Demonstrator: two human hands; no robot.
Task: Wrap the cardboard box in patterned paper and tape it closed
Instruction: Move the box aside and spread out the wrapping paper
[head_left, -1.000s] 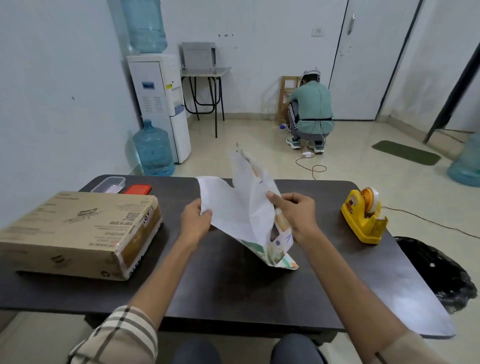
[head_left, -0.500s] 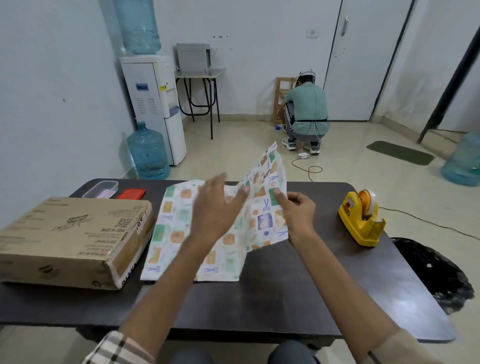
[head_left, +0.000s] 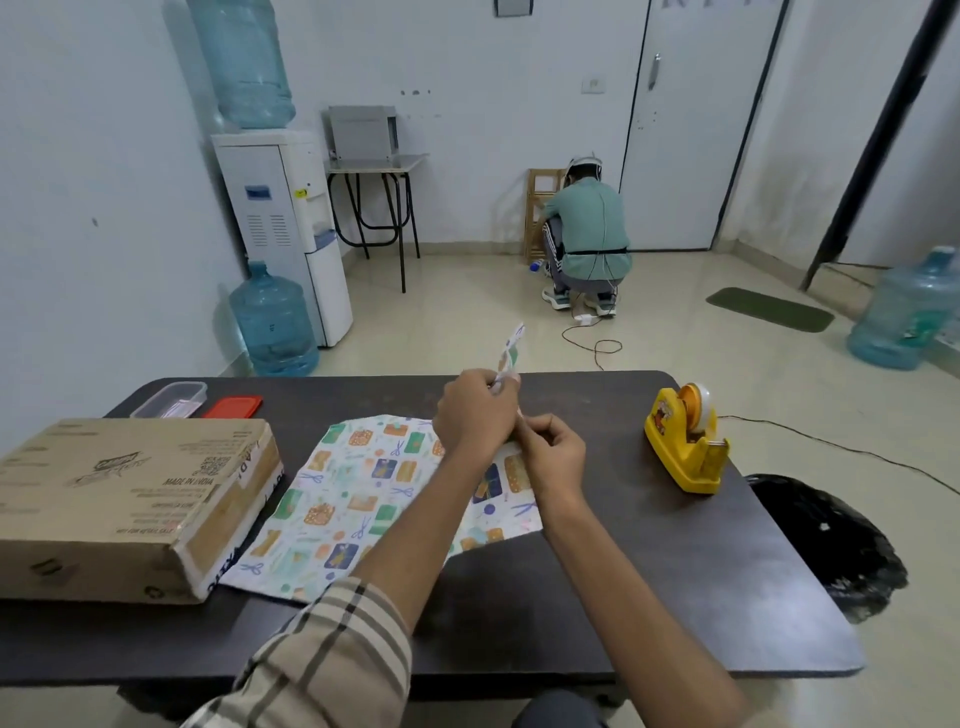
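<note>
On the dark table (head_left: 649, 571), the brown cardboard box (head_left: 130, 499) printed "MADE IN INDIA" sits far left, right beside the flat patterned paper (head_left: 353, 499). Left hand (head_left: 475, 415) and right hand (head_left: 556, 457) both pinch its lifted corner, with the yellow plastic tape dispenser (head_left: 685, 447) off right.

The cardboard box (head_left: 130, 499) runs off the left edge, and its small print is too fine to read. The left hand (head_left: 475, 415), its forearm and the right hand (head_left: 553, 457) cover part of the patterned paper (head_left: 353, 499). The paper's raised corner is blurred. A water bottle (head_left: 909, 317) is cut by the right edge.
</note>
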